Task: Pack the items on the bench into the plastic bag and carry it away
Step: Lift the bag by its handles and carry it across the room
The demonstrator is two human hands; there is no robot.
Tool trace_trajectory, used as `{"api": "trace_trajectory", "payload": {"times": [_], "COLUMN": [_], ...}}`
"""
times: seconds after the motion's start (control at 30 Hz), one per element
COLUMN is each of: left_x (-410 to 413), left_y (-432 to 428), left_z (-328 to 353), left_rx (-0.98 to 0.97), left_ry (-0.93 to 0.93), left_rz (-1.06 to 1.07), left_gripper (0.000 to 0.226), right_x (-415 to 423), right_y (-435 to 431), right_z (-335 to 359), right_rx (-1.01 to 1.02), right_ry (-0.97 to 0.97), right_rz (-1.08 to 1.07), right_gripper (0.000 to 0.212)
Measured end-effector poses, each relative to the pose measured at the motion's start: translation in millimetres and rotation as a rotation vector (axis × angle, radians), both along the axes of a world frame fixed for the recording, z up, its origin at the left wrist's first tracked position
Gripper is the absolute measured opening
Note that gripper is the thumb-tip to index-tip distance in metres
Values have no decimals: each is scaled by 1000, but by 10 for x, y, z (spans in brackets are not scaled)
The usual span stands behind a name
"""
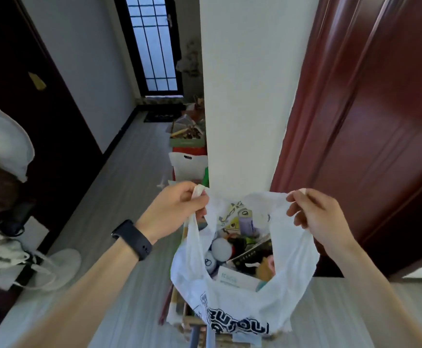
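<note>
A white plastic bag (237,302) with dark lettering hangs open in front of me, low in the middle of the view. My left hand (177,209), with a black band on its wrist, grips the bag's left handle. My right hand (315,217) pinches the right handle, and the two hands hold the mouth wide. Inside lie several items: a white ball (221,249), a lilac can (246,222), a dark packet (253,253) and a white box (235,278). The bench (192,322) shows only as a wooden edge under the bag.
A white pillar (245,109) stands just behind the bag, with a dark red door (380,134) to its right. Bags and boxes (187,146) pile along the pillar's left side. A white fan base (56,267) and cables sit on the floor at left. A hallway runs back to a barred door (154,46).
</note>
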State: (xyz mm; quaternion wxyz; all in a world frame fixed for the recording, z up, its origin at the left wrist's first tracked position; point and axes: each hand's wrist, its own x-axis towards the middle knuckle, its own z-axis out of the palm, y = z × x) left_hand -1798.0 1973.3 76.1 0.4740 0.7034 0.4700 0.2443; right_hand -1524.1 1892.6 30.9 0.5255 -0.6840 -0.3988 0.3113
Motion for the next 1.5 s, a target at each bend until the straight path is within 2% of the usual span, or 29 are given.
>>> {"api": "trace_trajectory", "payload": {"times": [0.1, 0.2, 0.23, 0.27, 0.37, 0.4, 0.47, 0.57, 0.63, 0.7, 0.77, 0.8, 0.83, 0.87, 0.97, 1.03, 1.17, 1.23, 1.3, 1.5], "left_x": [-32, -44, -45, -47, -45, -28, 28, 195, 348, 505, 651, 707, 752, 787, 812, 811, 695, 598, 562, 706], "left_y": [-114, -187, -188, -172, -58, -26, 28, 164, 258, 303, 293, 256, 224, 190, 163, 249, 473, 546, 579, 482], "left_z": [-213, -465, -547, -628, -890, -976, -1116, -1238, -1311, -1388, -1434, -1440, -1454, -1461, -1486, -1363, -1021, -915, -902, -1264], "left_rx": [49, 141, 173, 204, 208, 180, 168, 232, 259, 269, 204, 162, 111, 35, -223, -236, -129, -72, -50, -81], "left_ry": [15, 111, 123, 119, 101, 121, 167, 327, 461, 430, 310, 261, 207, 144, -140, -210, -281, -290, -243, 53], "left_rz": [71, 172, 195, 206, 131, 81, 3, -103, -149, -146, -95, -27, 80, 238, 668, 737, 840, 822, 740, 359], "left_gripper": [13, 6, 11, 26, 91, 106, 118, 112, 89, 64, 59, 61, 63, 64, 48, 51, 67, 64, 55, 54], "right_x": [-4, -28, -51, -76, -68, -43, 35, 215, 296, 318, 298, 257, 204, 140, -56, -187, -431, -443, -341, -304], "right_y": [-157, -386, -463, -533, -655, -655, -601, -393, -215, -41, 96, 125, 127, 107, 43, 139, 577, 757, 863, 860], "right_z": [-133, -321, -386, -460, -750, -835, -950, -1045, -1116, -1187, -1301, -1349, -1379, -1388, -1281, -1031, -622, -475, -403, -968], "right_rx": [20, 25, 30, 38, 54, 32, -74, -243, -301, -293, -241, -221, -200, -202, -145, -69, 92, 144, 153, -82], "right_ry": [-142, -189, -199, -210, -258, -257, -198, -168, -242, -307, -481, -573, -612, -581, -281, -120, 23, 96, 17, -200], "right_rz": [-53, -122, -127, -139, -147, -121, -32, 150, 237, 229, 206, 213, 205, 166, -101, -228, -231, -233, -231, -82], "right_gripper": [24, 20, 13, 16, 80, 100, 127, 144, 131, 87, 34, 19, 15, 16, 29, 37, 36, 35, 34, 31]}}
